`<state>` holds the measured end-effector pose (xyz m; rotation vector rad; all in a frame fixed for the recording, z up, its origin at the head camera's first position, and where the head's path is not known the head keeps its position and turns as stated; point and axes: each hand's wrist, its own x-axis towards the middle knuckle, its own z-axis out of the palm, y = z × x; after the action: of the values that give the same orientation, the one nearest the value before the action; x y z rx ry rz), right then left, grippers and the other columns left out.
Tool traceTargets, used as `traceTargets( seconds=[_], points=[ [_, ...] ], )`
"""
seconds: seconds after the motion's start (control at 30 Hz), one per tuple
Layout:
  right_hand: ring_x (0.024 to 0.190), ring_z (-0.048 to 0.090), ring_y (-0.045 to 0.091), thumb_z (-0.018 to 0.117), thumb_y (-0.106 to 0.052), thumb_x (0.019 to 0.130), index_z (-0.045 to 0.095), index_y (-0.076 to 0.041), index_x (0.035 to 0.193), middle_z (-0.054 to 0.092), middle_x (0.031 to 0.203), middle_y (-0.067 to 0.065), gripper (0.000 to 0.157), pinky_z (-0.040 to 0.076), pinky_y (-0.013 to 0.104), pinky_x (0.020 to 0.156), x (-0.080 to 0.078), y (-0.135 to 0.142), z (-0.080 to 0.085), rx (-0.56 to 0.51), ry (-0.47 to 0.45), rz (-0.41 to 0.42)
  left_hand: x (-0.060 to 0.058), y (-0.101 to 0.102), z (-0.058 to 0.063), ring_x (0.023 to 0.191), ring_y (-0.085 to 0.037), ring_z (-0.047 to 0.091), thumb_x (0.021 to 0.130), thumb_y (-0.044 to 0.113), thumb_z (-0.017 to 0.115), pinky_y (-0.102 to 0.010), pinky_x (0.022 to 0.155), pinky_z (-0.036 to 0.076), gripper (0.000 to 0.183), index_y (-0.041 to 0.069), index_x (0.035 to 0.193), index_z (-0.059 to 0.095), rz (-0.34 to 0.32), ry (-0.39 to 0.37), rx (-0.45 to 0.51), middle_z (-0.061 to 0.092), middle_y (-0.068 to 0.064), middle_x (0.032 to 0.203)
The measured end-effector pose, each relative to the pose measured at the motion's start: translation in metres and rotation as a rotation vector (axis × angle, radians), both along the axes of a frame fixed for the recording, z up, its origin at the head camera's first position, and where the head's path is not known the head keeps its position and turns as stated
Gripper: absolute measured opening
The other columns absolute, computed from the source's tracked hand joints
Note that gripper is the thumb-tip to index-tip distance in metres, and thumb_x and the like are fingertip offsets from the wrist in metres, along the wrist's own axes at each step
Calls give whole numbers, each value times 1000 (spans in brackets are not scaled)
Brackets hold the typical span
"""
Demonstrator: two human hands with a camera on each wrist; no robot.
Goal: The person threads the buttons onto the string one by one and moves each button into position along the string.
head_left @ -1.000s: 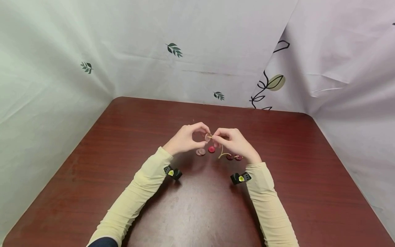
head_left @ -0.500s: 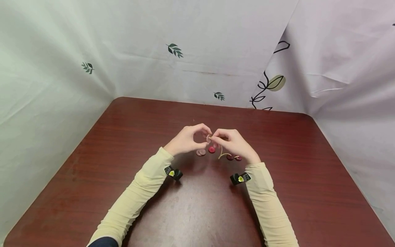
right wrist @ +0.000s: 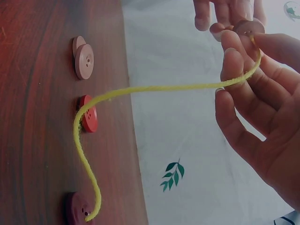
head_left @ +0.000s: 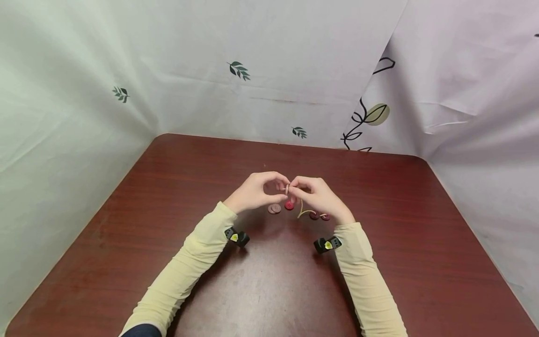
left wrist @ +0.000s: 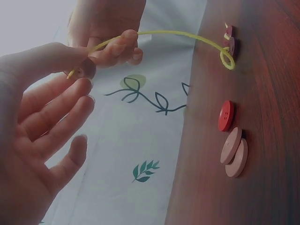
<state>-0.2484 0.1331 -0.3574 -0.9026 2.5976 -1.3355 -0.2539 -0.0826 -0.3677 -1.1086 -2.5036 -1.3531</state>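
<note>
In the head view my left hand (head_left: 257, 191) and right hand (head_left: 316, 193) meet above the table, fingertips nearly together. A brownish button (left wrist: 86, 69) stands on edge between them, pinched by the left thumb and fingers. A yellow cord (right wrist: 154, 87) runs through it, and its short end pokes out on the left hand's side. My right thumb and index finger pinch the cord close against the button, beside its rim. From there the cord crosses the right fingers and drops to dark red buttons (head_left: 314, 215) threaded on it, lying on the table.
A bright red button (left wrist: 226, 116) lies on the brown table (head_left: 261, 290) below the hands. Beside it are two pinkish buttons (left wrist: 236, 157), one overlapping the other. A pale curtain (head_left: 189, 70) with leaf prints hangs behind the table.
The held button has turned edge-on to the head view and shifted slightly right. My right fingertips have closed up to it, and the cord between them and the button has shortened.
</note>
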Motion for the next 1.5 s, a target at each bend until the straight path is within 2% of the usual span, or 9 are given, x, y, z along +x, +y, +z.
traceTargets(
  seconds=[0.2,0.37,0.47,0.57,0.77,0.83,1.03,1.3,1.5],
  points=[
    [67,61,13,59,-20,97,67,-9,90,67,74,10,15,44,23,63,2,1,2,-6,-15,2,0,1,-1,68,-9,58,82,16,78,-23,65,49,30,12,110,69,17,15,19,67,0,85],
    [71,62,31,56,-20,98,66,-10,92,67,78,20,15,44,24,62,3,1,4,-20,-38,17,0,0,-1,66,-8,56,82,15,77,-26,61,47,27,12,108,71,21,60,43,68,0,84],
    [75,61,38,56,-21,99,65,-10,93,68,77,18,16,43,23,63,3,1,4,-21,-47,21,0,1,0,65,-8,56,82,15,77,-28,60,48,26,13,108,72,21,62,50,67,1,83],
    [74,61,37,55,-21,99,65,-8,95,68,77,15,17,42,24,63,3,1,4,-19,-59,27,0,1,0,66,-7,56,83,16,76,-28,60,48,25,13,107,72,20,62,48,67,1,82],
    [70,61,25,54,-20,99,63,-4,98,68,76,12,19,45,28,64,1,2,2,-16,-58,45,-2,1,-1,68,-7,58,83,15,76,-24,62,49,24,12,106,73,40,93,38,68,1,82],
    [71,62,27,54,-20,100,63,-4,98,68,76,12,19,46,30,67,0,2,1,-17,-62,48,-2,1,-1,68,-7,58,83,15,76,-25,63,50,23,12,106,74,42,101,37,68,1,82],
    [78,63,35,52,-19,101,62,0,100,69,80,14,22,46,24,71,-1,1,0,-11,-96,61,-2,1,-2,69,-8,59,84,13,75,-33,64,52,21,10,105,74,36,104,42,69,0,82],
    [77,63,19,48,-19,102,62,0,100,69,87,22,23,48,23,71,-1,-1,-1,-16,-113,101,-2,-2,-2,74,-8,63,84,10,74,-35,64,53,16,10,100,75,37,70,56,73,-1,87],
    [82,64,27,50,-22,102,61,-2,102,69,89,21,23,51,29,75,-1,0,-2,-26,-150,108,-3,-2,-2,73,-8,62,85,8,73,-36,64,53,13,9,98,75,41,86,50,73,-3,87]
  ],
)
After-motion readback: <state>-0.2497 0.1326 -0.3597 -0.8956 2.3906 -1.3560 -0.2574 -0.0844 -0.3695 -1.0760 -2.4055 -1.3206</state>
